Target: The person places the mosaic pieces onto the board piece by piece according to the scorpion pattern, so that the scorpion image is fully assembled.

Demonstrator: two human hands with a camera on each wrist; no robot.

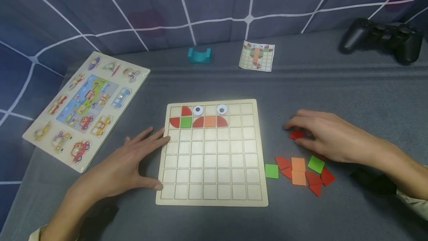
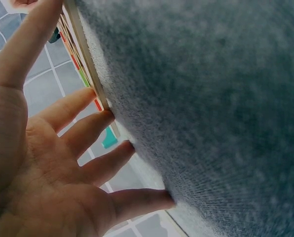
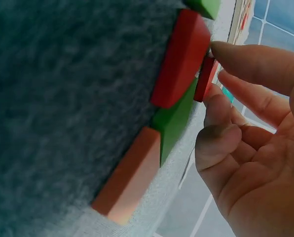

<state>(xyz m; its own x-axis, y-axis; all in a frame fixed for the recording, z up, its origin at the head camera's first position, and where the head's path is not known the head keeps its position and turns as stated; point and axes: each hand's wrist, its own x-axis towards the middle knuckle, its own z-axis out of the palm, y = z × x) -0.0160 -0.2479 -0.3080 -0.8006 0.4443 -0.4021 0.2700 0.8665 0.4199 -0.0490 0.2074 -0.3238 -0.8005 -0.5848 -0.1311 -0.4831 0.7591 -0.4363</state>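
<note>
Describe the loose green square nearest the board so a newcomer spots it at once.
In the head view, find the pale gridded board near the centre. Just past the lower half of its right edge lies the green square. Unlike the other loose green square, askew among red pieces farther right, it lies right beside the board, nearly aligned with it.

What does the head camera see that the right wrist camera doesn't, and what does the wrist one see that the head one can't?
Only the head view shows the left hand, the black game controller and the little picture card. Only the right wrist view shows the palm side of the right hand. Both show that hand, the red piece at its fingertips, and loose green and orange pieces.
</note>
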